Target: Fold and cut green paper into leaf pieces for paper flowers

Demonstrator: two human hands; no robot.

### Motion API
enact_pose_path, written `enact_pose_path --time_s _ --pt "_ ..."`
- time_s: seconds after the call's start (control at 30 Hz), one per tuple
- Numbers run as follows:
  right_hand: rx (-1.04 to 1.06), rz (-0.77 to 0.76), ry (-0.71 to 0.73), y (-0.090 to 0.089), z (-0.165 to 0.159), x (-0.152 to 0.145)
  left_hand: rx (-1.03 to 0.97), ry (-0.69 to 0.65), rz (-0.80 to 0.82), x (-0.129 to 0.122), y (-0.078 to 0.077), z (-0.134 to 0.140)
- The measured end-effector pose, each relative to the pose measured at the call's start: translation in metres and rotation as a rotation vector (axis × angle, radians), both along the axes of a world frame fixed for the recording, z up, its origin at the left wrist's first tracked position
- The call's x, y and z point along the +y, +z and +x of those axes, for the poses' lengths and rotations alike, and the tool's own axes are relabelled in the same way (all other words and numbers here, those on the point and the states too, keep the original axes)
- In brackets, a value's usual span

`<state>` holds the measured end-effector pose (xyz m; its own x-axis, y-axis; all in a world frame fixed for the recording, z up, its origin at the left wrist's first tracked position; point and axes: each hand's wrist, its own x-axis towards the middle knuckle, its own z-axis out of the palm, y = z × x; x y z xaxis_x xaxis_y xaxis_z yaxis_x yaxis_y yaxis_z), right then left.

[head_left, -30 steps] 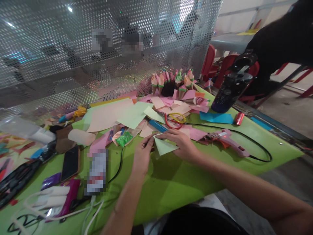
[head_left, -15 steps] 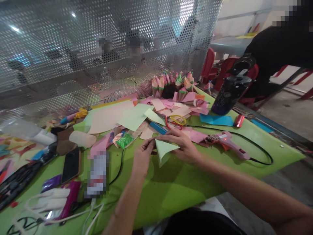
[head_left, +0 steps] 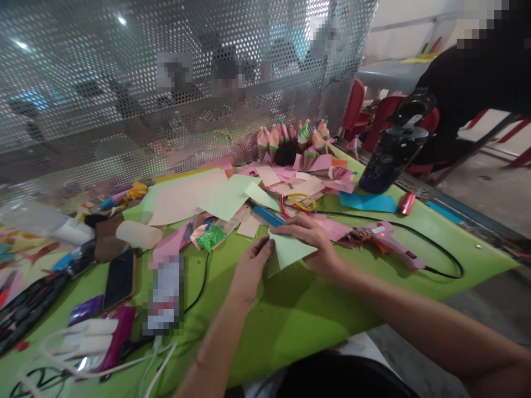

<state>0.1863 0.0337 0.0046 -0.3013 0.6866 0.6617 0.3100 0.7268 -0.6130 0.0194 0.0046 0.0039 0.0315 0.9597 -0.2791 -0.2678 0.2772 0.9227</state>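
Shifted slightly rightward since half a second ago, along with both hands, and spread to a wider triangle: pale green paper [head_left: 290, 253], held above the green table [head_left: 298, 342]. Pinched near its upper-left corner between thumb and fingers of the left hand [head_left: 254, 262], and held along its upper edge by the right hand [head_left: 318, 247], with fingers laid across that edge. Cannot tell the firmness of either grip, nor the placing of fingertips behind the sheet. Judged as shaping by roll or fold, hard to say which. To do it well, keep the pinched corner lightly fixed as a pivot, guide the upper edge evenly with the right fingers, and leave the middle unsqueezed to avoid likely dents. Check for a crisp point before pressing. Keep forearms clear of the pink glue gun [head_left: 394, 244], lying rightward with a red light showing, and of the scissors [head_left: 303, 201] beyond.
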Motion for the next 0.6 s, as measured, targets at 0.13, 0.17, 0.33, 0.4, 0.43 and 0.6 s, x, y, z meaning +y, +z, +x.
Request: enact_pose_path --time_s 0.13,0.17,0.33,0.4,0.43,0.6 --pt "-0.001 0.001 0.015 0.0009 0.0001 -0.0011 -0.002 0.003 0.003 0.0003 0.0022 0.0019" --pt "-0.009 -0.003 0.033 0.0016 0.0004 -0.0014 0.005 0.016 0.006 0.0005 0.0028 0.0022" --pt "-0.02 -0.006 0.093 0.0045 0.0018 -0.0008 0.035 0.054 0.027 0.002 0.0026 0.0027" --pt "-0.031 -0.006 0.096 0.0048 0.0016 0.0003 0.041 0.074 0.043 0.0025 0.0009 0.0025" --pt "-0.039 -0.012 0.097 0.0048 0.0014 0.0008 0.045 0.088 0.047 0.0027 0.0 0.0023" --pt "-0.04 -0.065 0.098 0.0049 0.0011 0.0026 0.084 0.135 0.043 0.0031 -0.0027 0.0013"
